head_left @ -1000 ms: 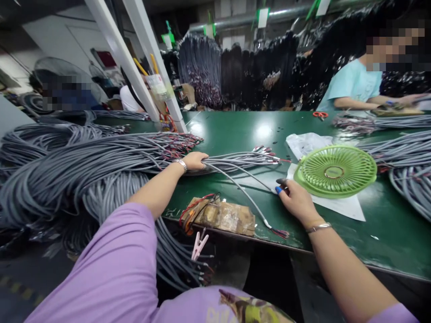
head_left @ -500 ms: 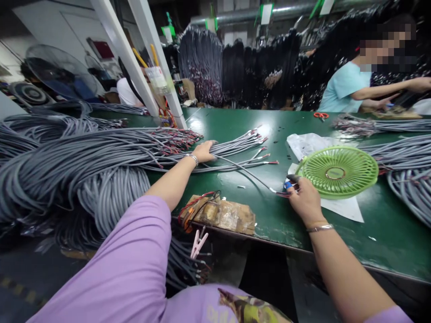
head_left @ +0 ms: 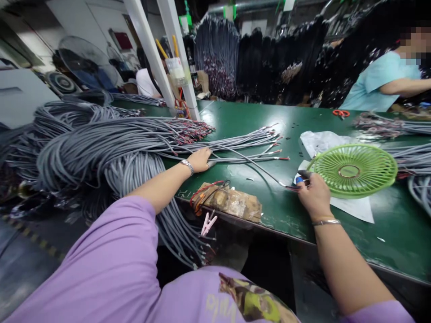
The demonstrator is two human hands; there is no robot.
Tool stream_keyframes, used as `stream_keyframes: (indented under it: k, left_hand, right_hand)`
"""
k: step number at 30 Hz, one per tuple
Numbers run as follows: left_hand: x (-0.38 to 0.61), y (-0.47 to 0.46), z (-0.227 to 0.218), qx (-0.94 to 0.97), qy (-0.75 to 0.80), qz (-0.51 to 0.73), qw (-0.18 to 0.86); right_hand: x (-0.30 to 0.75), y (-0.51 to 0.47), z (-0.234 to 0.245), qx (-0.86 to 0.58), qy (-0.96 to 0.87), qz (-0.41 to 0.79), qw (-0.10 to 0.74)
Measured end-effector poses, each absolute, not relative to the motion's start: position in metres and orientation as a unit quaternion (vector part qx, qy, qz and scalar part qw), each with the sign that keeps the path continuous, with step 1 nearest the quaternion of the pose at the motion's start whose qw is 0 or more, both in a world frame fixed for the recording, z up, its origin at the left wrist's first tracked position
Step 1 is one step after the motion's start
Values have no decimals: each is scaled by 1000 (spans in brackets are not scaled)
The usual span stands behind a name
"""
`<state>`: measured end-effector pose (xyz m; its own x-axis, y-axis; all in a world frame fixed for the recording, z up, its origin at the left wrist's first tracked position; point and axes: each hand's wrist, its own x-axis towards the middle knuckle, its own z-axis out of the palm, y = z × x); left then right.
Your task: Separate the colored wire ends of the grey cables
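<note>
1. Head view, right hand (head_left: 314, 193): thumb and fingers look closed on the stripped wire end of a single grey cable (head_left: 259, 166). Blue wrap on the thumb, dark covering on another fingertip.
2. Cable position: runs slantwise over the green table (head_left: 235, 117), from the loose cables (head_left: 247, 140) near the left hand down to the right fingertips. Wire end sits just left of the green fan (head_left: 353, 170).
3. Left hand (head_left: 200, 160): lies at the near side of the loose cables, fingers close together, palm down. Can't tell if it's clamped on any of them or just resting.
4. Big grey bundle (head_left: 101, 139) lies left of the left hand, red-tipped ends toward the middle of the table.
5. Handling, my judgement: light pinch on the thin wires, since a hard pull could strain them where they leave the jacket. Better to take load on the jacket. Left palm should weigh down the neighbours so only one cable shifts.
6. Keep the wire end off the fan rim and the white paper (head_left: 353, 208) under it; snag risk.
7. Near edge: taped cardboard (head_left: 242, 204) with red and black leads, pink clip (head_left: 208, 224) hanging below. Keep the left forearm off those leads.
</note>
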<state>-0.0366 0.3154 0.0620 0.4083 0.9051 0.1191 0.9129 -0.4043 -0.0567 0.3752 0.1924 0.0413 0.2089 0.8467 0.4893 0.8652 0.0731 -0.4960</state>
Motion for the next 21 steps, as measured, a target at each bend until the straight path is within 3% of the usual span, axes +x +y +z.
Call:
stream_keyframes:
  k: [12, 16, 21]
  left_hand:
    - [-30, 324, 64, -846, -521, -30, 107]
    - [-23, 332, 65, -827, -547, -70, 109]
    - [-16, 342, 75, -802, -586, -35, 109]
  right_hand:
    - [373, 194, 44, -702, -620, 22, 349]
    - [373, 195, 43, -695, -626, 19, 354]
    - [373, 196, 42, -701, -616, 21, 359]
